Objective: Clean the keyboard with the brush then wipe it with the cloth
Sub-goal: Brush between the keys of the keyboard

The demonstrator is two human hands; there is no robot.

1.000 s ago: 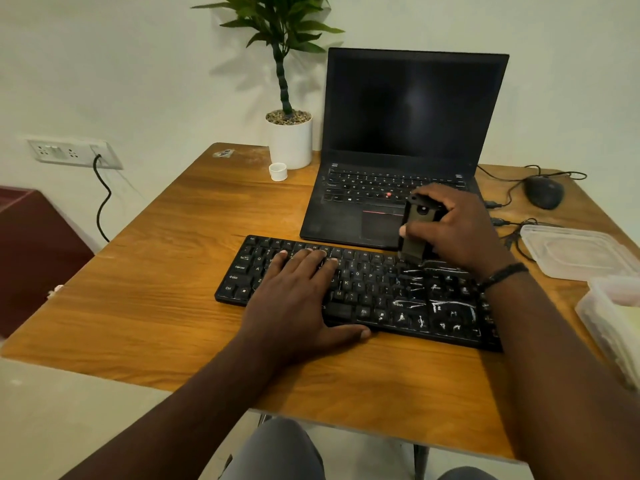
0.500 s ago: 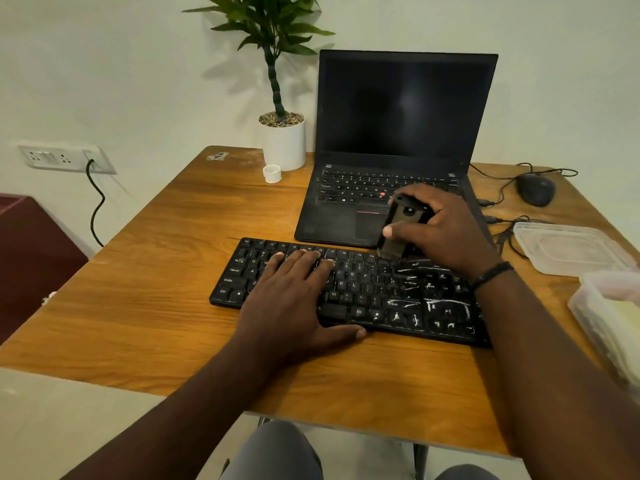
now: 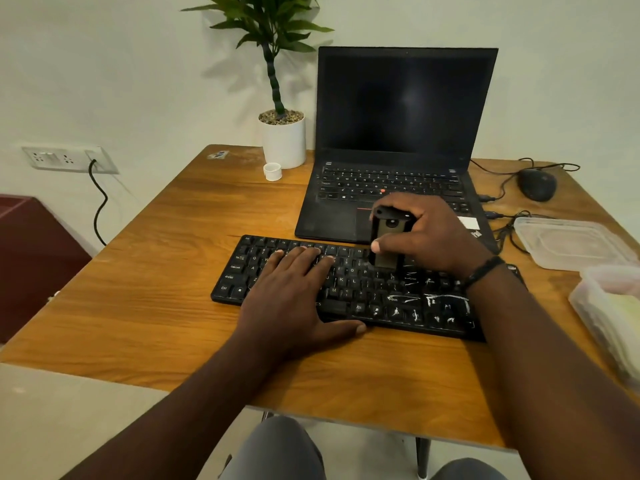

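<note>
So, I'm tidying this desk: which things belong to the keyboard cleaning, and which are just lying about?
In use: black external keyboard, dark handheld brush, left hand, right hand.
Lying about: black laptop, potted plant, black mouse, clear plastic lid.

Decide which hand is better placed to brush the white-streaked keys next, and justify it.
Right. The right hand already grips the brush beside those streaks; the left hand lies flat, steadying the keyboard.
</note>
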